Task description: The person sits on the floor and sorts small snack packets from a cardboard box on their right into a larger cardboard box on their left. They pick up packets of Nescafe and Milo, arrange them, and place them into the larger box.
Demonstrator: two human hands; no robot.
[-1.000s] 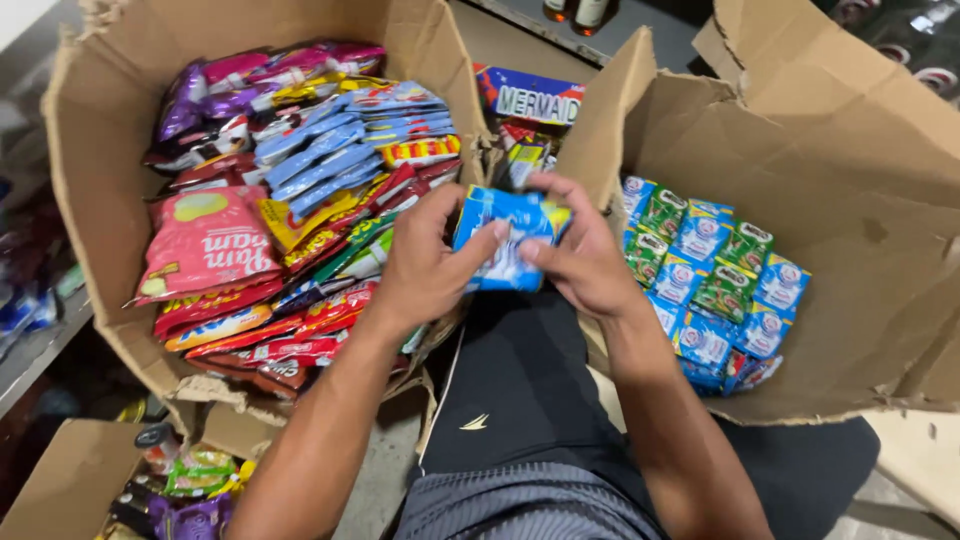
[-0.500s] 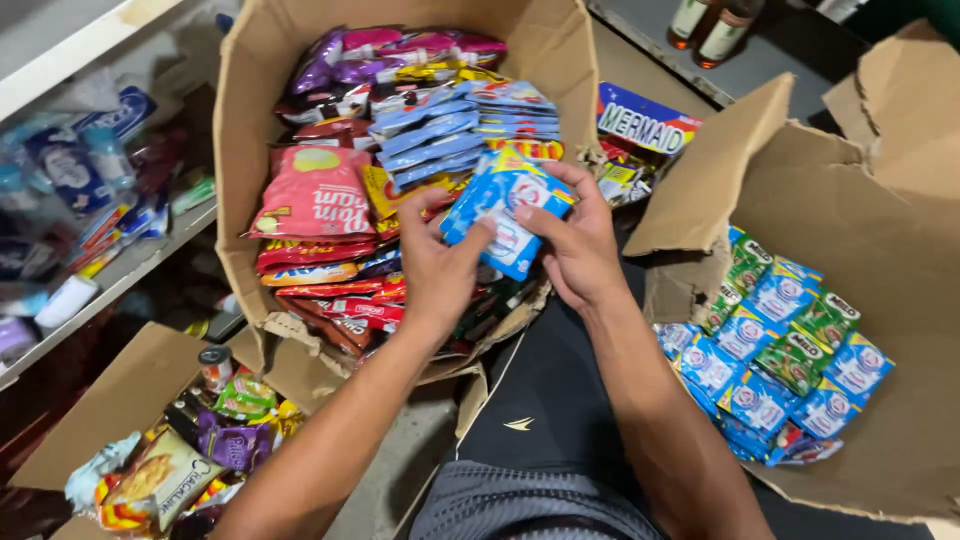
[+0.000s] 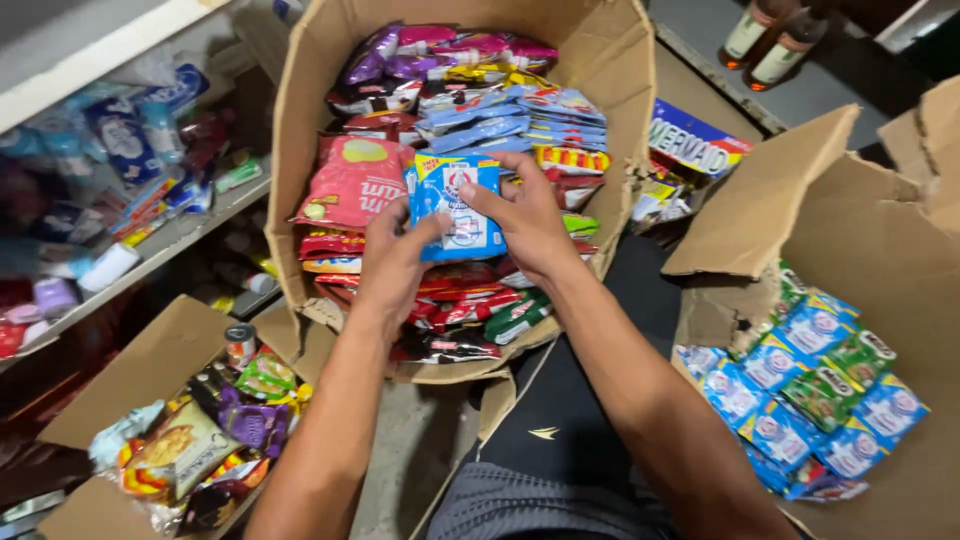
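Note:
Both hands hold a stack of blue sachet packets [image 3: 450, 205] over a large cardboard box [image 3: 300, 120]. My left hand [image 3: 392, 268] grips the stack's lower left side, thumb on its front. Along the stack's right edge sits my right hand [image 3: 525, 215], its fingers across the front. The box below is packed with snack and sachet packs: a red-pink bag [image 3: 352, 185], blue strips [image 3: 470, 128] and purple packs [image 3: 390, 55] at the far end.
To the right an open torn cardboard box [image 3: 860, 230] holds blue and green packets [image 3: 800, 385]. A smaller box [image 3: 130, 385] at lower left has mixed snacks. Shelves [image 3: 130, 245] with goods run along the left. Two bottles [image 3: 770, 40] stand behind.
Both hands carried the blue packet stack leftward, from between the boxes to over the middle of the large box. The view swung left, showing more shelf.

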